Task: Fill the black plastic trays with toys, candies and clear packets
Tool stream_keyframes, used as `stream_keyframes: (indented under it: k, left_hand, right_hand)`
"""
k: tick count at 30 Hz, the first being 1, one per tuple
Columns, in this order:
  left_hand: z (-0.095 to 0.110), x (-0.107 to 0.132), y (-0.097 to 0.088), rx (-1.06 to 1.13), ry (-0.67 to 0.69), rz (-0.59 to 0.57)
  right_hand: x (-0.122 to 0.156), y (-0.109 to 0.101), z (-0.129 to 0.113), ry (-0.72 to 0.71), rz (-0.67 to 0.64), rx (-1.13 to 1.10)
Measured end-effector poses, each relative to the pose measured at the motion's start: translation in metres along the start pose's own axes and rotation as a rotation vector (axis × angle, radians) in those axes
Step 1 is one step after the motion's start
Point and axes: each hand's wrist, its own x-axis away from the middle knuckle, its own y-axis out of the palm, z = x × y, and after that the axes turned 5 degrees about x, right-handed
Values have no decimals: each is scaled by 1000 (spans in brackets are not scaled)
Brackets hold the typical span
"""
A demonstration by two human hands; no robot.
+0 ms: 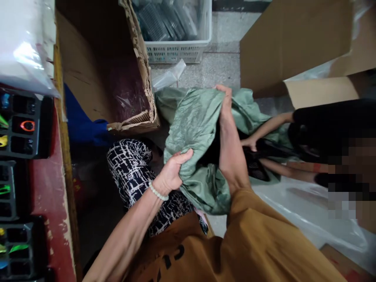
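A crumpled green sack (pixel 194 121) lies spread between my hands, with a dark gap showing on its right side. My left hand (pixel 172 172), a pale bead bracelet at its wrist, grips the sack's near-left edge with the thumb on top. Farther out, my right hand (pixel 225 102) is at the far edge of the sack, its fingers bent over the material and partly hidden. Just right of my right forearm, another person's hand (pixel 250 143) is on a black mesh item (pixel 258 166) lying against the green material.
At left, a torn cardboard box (pixel 143 78) stands beside a red table edge (pixel 58 188) with black compartment trays (pixel 25 125). A white basket (pixel 176 49) of clear plastic trays is beyond. Large cardboard (pixel 293 39) stands at right. Clear plastic sheeting (pixel 308 211) covers floor at lower right.
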Motion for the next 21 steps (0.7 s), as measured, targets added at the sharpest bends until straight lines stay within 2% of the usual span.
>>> stream_keyframes:
  k: [4,6,8,10,12,14,16,18,21]
  left_hand:
    - [-14,12,25,93,-174,-128]
    - [-10,10,29,129,-197,-145]
    - [3,1,28,157,-141,-94]
    - [20,-13,23,174,-28,2]
    - [34,-27,15,173,72,74]
    - [42,-37,8,184,155,93]
    - [45,-43,4,216,214,78]
    - [47,-45,4,261,233,45]
    - [52,-46,7,311,217,8]
  right_hand:
    - [-10,-45,-35,-83,-70,-45]
    - [-19,-53,-38,-107,-95,14]
    - [-30,-46,-34,-101,-74,173]
    - [-38,-29,-26,-77,-41,454]
    - [-34,-12,-21,-58,-57,721]
    - [-13,-1,-25,-87,-122,832]
    - [26,0,-35,-195,-198,790]
    - [74,-7,-48,-313,-257,682]
    - [148,-24,-59,-270,-403,474]
